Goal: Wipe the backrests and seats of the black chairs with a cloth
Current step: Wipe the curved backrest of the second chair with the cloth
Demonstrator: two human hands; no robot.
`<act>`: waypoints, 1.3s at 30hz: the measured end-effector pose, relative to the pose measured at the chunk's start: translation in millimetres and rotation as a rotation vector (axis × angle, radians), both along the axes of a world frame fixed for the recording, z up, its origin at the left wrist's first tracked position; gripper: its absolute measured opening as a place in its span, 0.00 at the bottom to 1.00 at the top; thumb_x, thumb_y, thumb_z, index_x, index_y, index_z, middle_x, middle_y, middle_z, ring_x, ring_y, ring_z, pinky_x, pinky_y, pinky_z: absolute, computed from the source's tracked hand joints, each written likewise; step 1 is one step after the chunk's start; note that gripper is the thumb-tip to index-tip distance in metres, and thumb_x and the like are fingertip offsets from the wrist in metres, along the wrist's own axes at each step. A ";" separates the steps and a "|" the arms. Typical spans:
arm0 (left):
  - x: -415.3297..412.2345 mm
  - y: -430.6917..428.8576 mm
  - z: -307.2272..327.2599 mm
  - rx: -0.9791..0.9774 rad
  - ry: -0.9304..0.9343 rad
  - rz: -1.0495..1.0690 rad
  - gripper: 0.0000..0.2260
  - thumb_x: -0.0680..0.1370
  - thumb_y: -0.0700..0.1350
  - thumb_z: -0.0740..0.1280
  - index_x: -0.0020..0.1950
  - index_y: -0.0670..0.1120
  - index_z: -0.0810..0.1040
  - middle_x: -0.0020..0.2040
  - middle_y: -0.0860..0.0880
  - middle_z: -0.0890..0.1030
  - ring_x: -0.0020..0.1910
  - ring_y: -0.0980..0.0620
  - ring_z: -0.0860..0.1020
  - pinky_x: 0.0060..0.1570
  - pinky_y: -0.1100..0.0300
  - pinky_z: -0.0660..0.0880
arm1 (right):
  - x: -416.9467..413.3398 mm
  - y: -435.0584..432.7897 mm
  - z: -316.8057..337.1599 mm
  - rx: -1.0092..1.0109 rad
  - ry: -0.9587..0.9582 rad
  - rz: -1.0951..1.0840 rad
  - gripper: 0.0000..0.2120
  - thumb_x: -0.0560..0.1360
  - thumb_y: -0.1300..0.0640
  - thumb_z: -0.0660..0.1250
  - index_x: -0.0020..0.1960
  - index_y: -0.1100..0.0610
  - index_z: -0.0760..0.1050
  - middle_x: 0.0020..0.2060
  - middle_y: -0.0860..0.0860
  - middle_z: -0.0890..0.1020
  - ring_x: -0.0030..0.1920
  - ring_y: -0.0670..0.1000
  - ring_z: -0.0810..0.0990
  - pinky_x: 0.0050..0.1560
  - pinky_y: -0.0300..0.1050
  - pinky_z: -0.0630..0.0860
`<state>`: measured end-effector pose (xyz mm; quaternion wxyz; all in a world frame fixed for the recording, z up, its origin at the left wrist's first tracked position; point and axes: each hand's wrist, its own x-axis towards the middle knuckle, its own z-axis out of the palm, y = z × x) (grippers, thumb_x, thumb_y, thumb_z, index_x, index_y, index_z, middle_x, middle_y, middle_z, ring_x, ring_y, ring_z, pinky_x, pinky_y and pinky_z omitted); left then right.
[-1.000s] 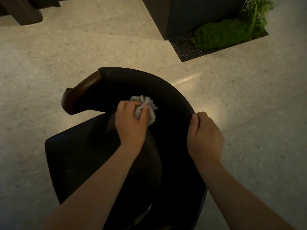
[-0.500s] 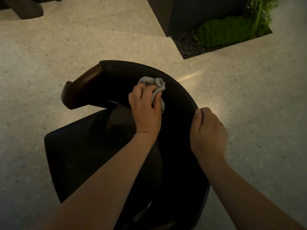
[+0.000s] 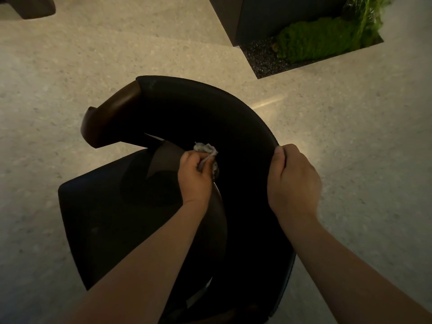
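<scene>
Left hand (image 3: pixel 195 181) is balled tight around the cloth (image 3: pixel 205 149), and it's slid down from the top of the backrest (image 3: pixel 210 108) to the low inside curve, right by the seat (image 3: pixel 105 206). So the back's mostly covered and the seat's next, I'd guess. Right hand (image 3: pixel 294 181) is curled over the backrest's outer edge. Wooden armrest (image 3: pixel 109 120) might crowd the wiping; the planter (image 3: pixel 322 40) is well off.

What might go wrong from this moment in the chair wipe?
The cloth is bunched small in the left hand, so each stroke may cover little of the backrest and leave patches. Dim light on this black surface could hide missed spots. The right hand grips the backrest's top edge, a strip that might get skipped.
</scene>
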<state>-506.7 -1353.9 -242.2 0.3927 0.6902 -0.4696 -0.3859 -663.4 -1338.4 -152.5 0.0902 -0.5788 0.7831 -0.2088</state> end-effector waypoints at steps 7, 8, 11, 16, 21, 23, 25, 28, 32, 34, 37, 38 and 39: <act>24.0 8.7 -28.3 0.322 0.210 0.021 0.06 0.81 0.41 0.63 0.52 0.44 0.79 0.41 0.51 0.83 0.44 0.56 0.78 0.49 0.67 0.72 | -0.4 -0.3 0.1 0.016 -0.016 -0.003 0.14 0.83 0.51 0.51 0.42 0.55 0.67 0.30 0.47 0.70 0.28 0.45 0.66 0.29 0.40 0.57; 25.2 10.2 -27.5 0.376 0.233 0.039 0.07 0.81 0.42 0.61 0.51 0.45 0.79 0.38 0.50 0.83 0.42 0.53 0.78 0.49 0.61 0.73 | -0.4 -0.6 -0.1 0.015 -0.017 -0.006 0.14 0.83 0.51 0.51 0.42 0.55 0.67 0.30 0.47 0.69 0.28 0.45 0.66 0.29 0.41 0.57; 28.9 11.8 -16.0 0.327 0.033 -0.067 0.04 0.82 0.44 0.62 0.53 0.49 0.77 0.52 0.50 0.78 0.45 0.60 0.77 0.52 0.65 0.74 | -0.3 -1.6 0.1 0.031 -0.018 -0.011 0.14 0.83 0.51 0.51 0.42 0.55 0.67 0.30 0.46 0.68 0.28 0.45 0.66 0.30 0.42 0.58; 5.6 12.7 27.5 -0.164 0.027 0.063 0.04 0.80 0.43 0.66 0.54 0.48 0.78 0.57 0.50 0.72 0.52 0.68 0.73 0.53 0.76 0.68 | -0.1 -1.4 0.4 0.038 -0.012 -0.001 0.15 0.83 0.50 0.50 0.44 0.56 0.70 0.31 0.47 0.71 0.29 0.45 0.67 0.31 0.42 0.60; -23.1 -27.8 62.7 -0.360 -0.135 0.017 0.08 0.79 0.48 0.67 0.56 0.49 0.80 0.56 0.55 0.70 0.54 0.56 0.70 0.56 0.72 0.67 | 0.2 -1.3 1.9 0.048 -0.006 -0.006 0.15 0.83 0.51 0.51 0.45 0.57 0.70 0.32 0.47 0.71 0.30 0.47 0.68 0.33 0.43 0.61; -23.6 -38.8 65.3 -0.357 -0.225 -0.014 0.10 0.79 0.49 0.66 0.57 0.48 0.81 0.57 0.51 0.73 0.54 0.58 0.67 0.55 0.76 0.62 | -0.1 -0.8 1.9 0.046 -0.010 -0.005 0.15 0.83 0.51 0.52 0.46 0.57 0.71 0.33 0.47 0.72 0.30 0.47 0.69 0.33 0.42 0.62; -19.9 -38.4 61.8 -0.373 -0.253 -0.053 0.08 0.79 0.47 0.66 0.56 0.47 0.81 0.56 0.49 0.74 0.54 0.56 0.69 0.54 0.75 0.63 | 0.0 -0.5 1.4 0.042 -0.010 -0.005 0.15 0.83 0.51 0.52 0.47 0.58 0.72 0.33 0.48 0.73 0.31 0.49 0.71 0.34 0.43 0.64; -8.9 -28.7 47.7 -0.349 -0.184 -0.114 0.05 0.79 0.45 0.67 0.53 0.48 0.80 0.54 0.54 0.72 0.53 0.52 0.73 0.55 0.66 0.70 | 1.1 -0.8 2.5 0.049 -0.002 -0.006 0.16 0.83 0.51 0.51 0.47 0.58 0.73 0.34 0.48 0.73 0.30 0.48 0.70 0.32 0.42 0.62; 5.2 -14.1 34.2 -0.173 -0.101 -0.190 0.04 0.78 0.44 0.67 0.49 0.53 0.76 0.51 0.59 0.71 0.53 0.58 0.75 0.54 0.67 0.71 | 1.4 -0.2 4.5 0.051 -0.016 -0.015 0.15 0.83 0.51 0.51 0.46 0.58 0.72 0.33 0.48 0.73 0.29 0.45 0.68 0.30 0.38 0.58; 12.8 -11.0 32.3 -0.031 -0.080 -0.241 0.05 0.79 0.44 0.67 0.50 0.54 0.76 0.51 0.59 0.71 0.51 0.62 0.74 0.51 0.70 0.70 | 1.9 -0.2 5.2 0.058 -0.019 -0.018 0.15 0.83 0.51 0.51 0.46 0.57 0.72 0.33 0.48 0.73 0.29 0.44 0.68 0.30 0.37 0.58; 20.7 -9.3 38.8 0.025 -0.099 -0.214 0.04 0.79 0.46 0.67 0.53 0.53 0.77 0.52 0.58 0.71 0.51 0.62 0.74 0.51 0.70 0.71 | 1.5 0.4 5.3 0.068 -0.022 -0.019 0.15 0.82 0.50 0.51 0.45 0.56 0.70 0.33 0.48 0.73 0.29 0.44 0.68 0.30 0.38 0.59; 21.4 -10.3 44.8 0.012 -0.106 -0.177 0.05 0.79 0.46 0.67 0.54 0.52 0.77 0.53 0.57 0.71 0.51 0.62 0.74 0.51 0.70 0.71 | 1.2 0.2 5.0 0.069 -0.026 -0.020 0.15 0.82 0.50 0.50 0.45 0.55 0.70 0.32 0.48 0.73 0.29 0.44 0.68 0.30 0.38 0.59; 20.9 -12.2 52.6 -0.003 -0.107 -0.136 0.05 0.79 0.46 0.66 0.55 0.52 0.77 0.54 0.57 0.71 0.50 0.62 0.74 0.50 0.72 0.70 | 1.1 0.2 5.1 0.067 -0.031 -0.022 0.15 0.82 0.50 0.51 0.44 0.55 0.69 0.32 0.48 0.72 0.29 0.44 0.68 0.30 0.38 0.58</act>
